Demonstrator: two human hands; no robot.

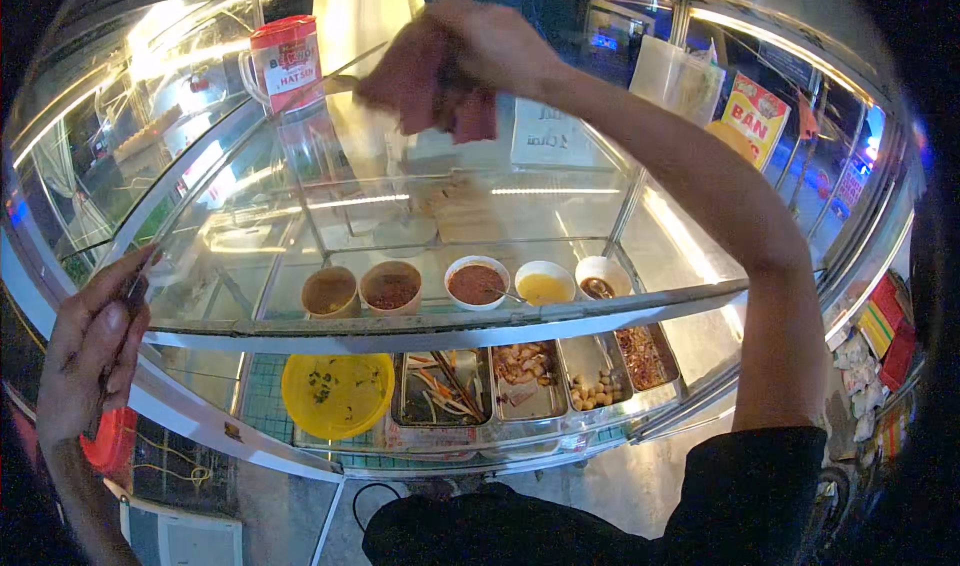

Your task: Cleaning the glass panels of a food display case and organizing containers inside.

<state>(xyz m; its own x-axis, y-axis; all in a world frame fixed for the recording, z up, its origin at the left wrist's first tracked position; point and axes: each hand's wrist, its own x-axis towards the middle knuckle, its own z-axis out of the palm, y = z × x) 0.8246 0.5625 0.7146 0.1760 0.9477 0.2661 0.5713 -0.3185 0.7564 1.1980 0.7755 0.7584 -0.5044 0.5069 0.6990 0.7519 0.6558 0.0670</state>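
Bunching a dark-red cloth (pixel 425 96) in R hand (pixel 490 41), fingers closed round it, blurry, above glass case (pixel 280 340), toward its far edge; can't tell if touching. Curling L hand (pixel 95 346) at case's front-left corner, thumb close to fingers, w/ something thin & dark there; can't tell if pinched. Near far-left corner: pitcher (pixel 288 71) w/ red lid. Inside, just behind front edge, in a row: five tubs (pixel 391 312) of sauces etc. Below front edge, L to R: yellow plate (pixel 365 386) w/ dark bits, then metal trays (pixel 590 354) w/ food pcs.
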